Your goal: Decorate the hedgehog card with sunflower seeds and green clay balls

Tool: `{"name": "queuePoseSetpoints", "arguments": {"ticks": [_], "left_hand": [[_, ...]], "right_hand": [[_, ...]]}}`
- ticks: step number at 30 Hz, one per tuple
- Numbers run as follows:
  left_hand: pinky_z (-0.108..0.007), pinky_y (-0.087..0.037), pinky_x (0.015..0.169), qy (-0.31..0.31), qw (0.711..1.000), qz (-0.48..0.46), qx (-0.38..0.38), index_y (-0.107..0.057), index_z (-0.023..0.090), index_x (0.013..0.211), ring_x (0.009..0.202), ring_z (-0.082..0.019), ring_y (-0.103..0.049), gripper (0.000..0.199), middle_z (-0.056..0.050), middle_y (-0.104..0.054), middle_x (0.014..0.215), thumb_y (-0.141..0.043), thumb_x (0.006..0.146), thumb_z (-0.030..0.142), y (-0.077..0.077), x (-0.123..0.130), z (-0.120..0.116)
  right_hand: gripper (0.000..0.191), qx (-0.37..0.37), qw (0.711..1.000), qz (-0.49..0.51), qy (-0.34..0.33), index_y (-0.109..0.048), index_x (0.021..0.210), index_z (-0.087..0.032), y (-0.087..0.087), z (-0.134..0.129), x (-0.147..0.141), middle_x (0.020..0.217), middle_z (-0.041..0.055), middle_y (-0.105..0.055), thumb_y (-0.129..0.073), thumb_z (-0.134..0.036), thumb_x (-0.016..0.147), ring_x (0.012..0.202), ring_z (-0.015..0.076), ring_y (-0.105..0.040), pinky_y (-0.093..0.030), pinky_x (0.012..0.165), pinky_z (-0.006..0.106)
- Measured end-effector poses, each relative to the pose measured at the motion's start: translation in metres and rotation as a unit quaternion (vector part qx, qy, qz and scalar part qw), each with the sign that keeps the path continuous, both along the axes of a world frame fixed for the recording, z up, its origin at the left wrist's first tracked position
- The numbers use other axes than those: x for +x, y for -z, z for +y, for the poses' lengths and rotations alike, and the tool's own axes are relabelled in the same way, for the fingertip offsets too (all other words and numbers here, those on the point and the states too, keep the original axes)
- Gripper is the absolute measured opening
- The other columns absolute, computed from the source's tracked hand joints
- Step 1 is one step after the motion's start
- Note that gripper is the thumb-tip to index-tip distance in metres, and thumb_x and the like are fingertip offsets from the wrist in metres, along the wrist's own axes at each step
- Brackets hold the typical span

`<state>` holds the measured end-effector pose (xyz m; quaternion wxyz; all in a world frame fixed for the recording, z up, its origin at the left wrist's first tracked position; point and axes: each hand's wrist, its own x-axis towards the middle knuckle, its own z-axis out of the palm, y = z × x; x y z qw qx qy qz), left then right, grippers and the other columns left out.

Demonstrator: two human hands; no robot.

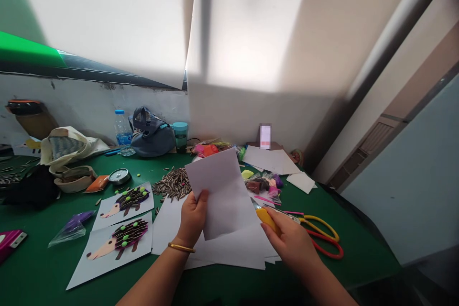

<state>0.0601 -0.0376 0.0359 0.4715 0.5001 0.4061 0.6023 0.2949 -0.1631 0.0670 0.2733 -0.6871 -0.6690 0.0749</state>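
My left hand (193, 210), with a gold bangle at the wrist, holds a white sheet of paper (221, 191) by its left edge, thumb on top. The sheet is raised and tilted over more white sheets (236, 251) on the green table. My right hand (283, 232) is closed around a yellow-handled cutter (267, 219), whose metal tip is at the sheet's right edge. Left of the sheets lie two cards with hedgehog pictures, an upper one (126, 202) and a lower one (120, 239). Sunflower seeds (173, 183) are piled behind the sheets.
Scissors with red and yellow handles (324, 236) lie right of my right hand. Bagged coloured clay (263, 184) sits behind it. A blue bag (152, 136), a bottle (122, 129) and a teal-lidded cup (180, 136) stand along the wall. A phone (265, 136) stands upright at the back.
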Motion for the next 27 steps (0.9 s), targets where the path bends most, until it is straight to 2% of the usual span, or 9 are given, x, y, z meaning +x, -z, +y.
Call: {"name": "queuePoseSetpoints", "arguments": {"ticks": [4, 9, 16, 27], "left_hand": [[-0.031, -0.050, 0.076, -0.001, 1.000, -0.004, -0.008, -0.069, 0.017, 0.101, 0.089, -0.024, -0.064, 0.047, -0.007, -0.073, 0.097, -0.065, 0.079, 0.058, 0.0009, -0.0007, 0.0016], [-0.033, -0.052, 0.077, 0.015, 0.999, -0.022, -0.022, -0.067, 0.017, 0.105, 0.090, -0.025, -0.065, 0.048, -0.007, -0.073, 0.100, -0.066, 0.079, 0.057, 0.0000, 0.0000, 0.0009], [-0.035, -0.053, 0.079, 0.063, 0.997, -0.030, -0.037, -0.068, 0.018, 0.104, 0.093, -0.027, -0.067, 0.049, -0.008, -0.074, 0.100, -0.069, 0.076, 0.058, 0.0021, 0.0030, -0.0029], [-0.033, -0.052, 0.077, 0.070, 0.995, -0.054, -0.039, -0.065, 0.018, 0.109, 0.089, -0.024, -0.066, 0.044, -0.007, -0.072, 0.102, -0.067, 0.081, 0.052, 0.0069, 0.0035, 0.0003]], "right_hand": [[0.049, -0.024, 0.999, 0.017, 0.019, -0.057, 0.133, -0.017, -0.0030, -0.0017, 0.0020, 0.120, 0.0117, -0.068, -0.043, -0.045, 0.095, 0.108, 0.0267, -0.064, -0.056, 0.088, 0.039], [0.049, -0.028, 0.999, 0.026, 0.012, -0.056, 0.134, -0.019, -0.0038, 0.0000, 0.0019, 0.120, 0.0113, -0.068, -0.043, -0.046, 0.095, 0.107, 0.0266, -0.065, -0.056, 0.086, 0.039], [0.046, 0.005, 1.000, 0.002, 0.005, -0.060, 0.130, -0.018, -0.0043, 0.0058, -0.0013, 0.118, 0.0105, -0.069, -0.046, -0.043, 0.094, 0.105, 0.0257, -0.066, -0.056, 0.088, 0.038], [0.047, 0.015, 1.000, -0.008, 0.012, -0.057, 0.132, -0.014, -0.0030, 0.0065, 0.0049, 0.120, 0.0122, -0.068, -0.044, -0.042, 0.096, 0.107, 0.0247, -0.065, -0.055, 0.088, 0.036]]}}
